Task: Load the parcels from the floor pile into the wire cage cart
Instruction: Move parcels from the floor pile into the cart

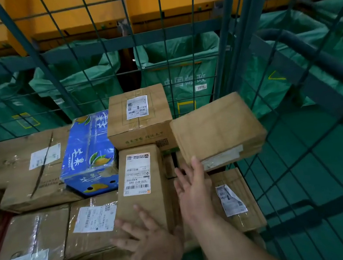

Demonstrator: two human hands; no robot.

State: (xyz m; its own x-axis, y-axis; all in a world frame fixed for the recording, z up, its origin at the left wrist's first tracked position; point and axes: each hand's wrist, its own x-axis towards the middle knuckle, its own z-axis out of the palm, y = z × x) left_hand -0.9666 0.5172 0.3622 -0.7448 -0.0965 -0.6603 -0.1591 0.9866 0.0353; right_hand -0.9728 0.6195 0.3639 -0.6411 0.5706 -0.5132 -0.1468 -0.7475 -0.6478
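The wire cage cart [176,32], made of green mesh, fills the view. The blue mango carton [88,148] lies inside it, left of the middle. Beyond the carton, outside the back mesh, hang green mail bags [180,70]; I count at least four.

In the cart I count seven brown cardboard parcels that show plainly, and the one blue carton. More cardboard at the bottom edge is too cut off to count.
- The large flat parcel [20,170] touches the carton's left side.
- The labelled square parcel [139,120] sits on top of the pile, just behind the carton's right end.
- The long narrow parcel [141,176] lies just right of the carton, with its white label facing up.
- The taped parcel [91,226] lies nearer the camera than the carton.
- The corner parcel [24,256] lies nearer the camera too, further to the left.
- The plain parcel [218,130], well right of the carton and near the side mesh, is tilted and blurred.
- The peeling-label parcel [235,197] lies below the plain parcel.

The right hand [192,187] is stretched forward, right of the carton. Its fingers are straight, a little apart, and grip nothing. The longest fingertip reaches the near edge of the plain parcel; I cannot tell if it touches.

The left hand [151,240] is lower and right of the carton, palm down. Its fingers are spread wide over the near end of the long narrow parcel and hold nothing.
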